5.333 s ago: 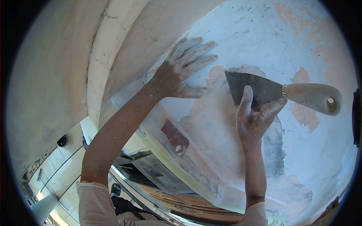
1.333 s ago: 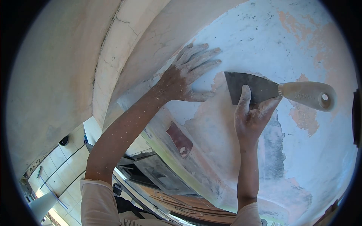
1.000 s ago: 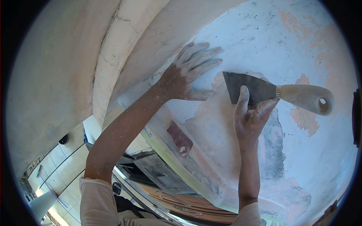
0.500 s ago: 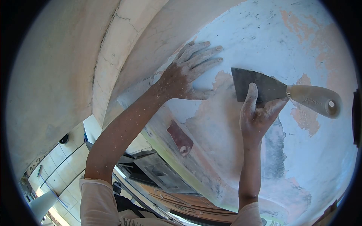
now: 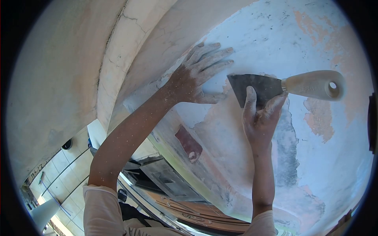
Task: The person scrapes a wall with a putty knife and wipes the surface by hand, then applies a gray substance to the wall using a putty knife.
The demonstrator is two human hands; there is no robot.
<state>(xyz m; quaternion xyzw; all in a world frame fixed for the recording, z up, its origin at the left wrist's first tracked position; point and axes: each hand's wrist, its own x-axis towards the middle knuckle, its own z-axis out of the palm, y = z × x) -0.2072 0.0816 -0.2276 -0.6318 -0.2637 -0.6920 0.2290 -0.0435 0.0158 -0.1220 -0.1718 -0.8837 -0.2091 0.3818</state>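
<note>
My left hand (image 5: pixel 197 74) lies flat with fingers spread on the pale blue wall surface (image 5: pixel 252 43), and white dust covers its fingers. To its right, my right hand (image 5: pixel 262 114) grips a putty knife (image 5: pixel 258 87) by its dark metal blade, thumb on the near face; its other fingers are mostly hidden behind the blade. The pale handle (image 5: pixel 313 85) points right, and the blade's wide edge faces left, close to my left fingertips but apart from them. Beneath the blade is a bare, smoothed tan patch (image 5: pixel 228 129).
A curved, cracked plaster edge (image 5: pixel 122 51) runs along the upper left. A dark red patch (image 5: pixel 188 143) shows on the surface below my left hand. Floor tiles (image 5: pixel 73 173), a dark round object (image 5: pixel 67 144) and orange decorated panelling (image 5: pixel 189 210) appear lower down.
The putty knife and my right hand have moved left, toward my left hand, and the handle has swung upward. My left hand has hardly moved.
</note>
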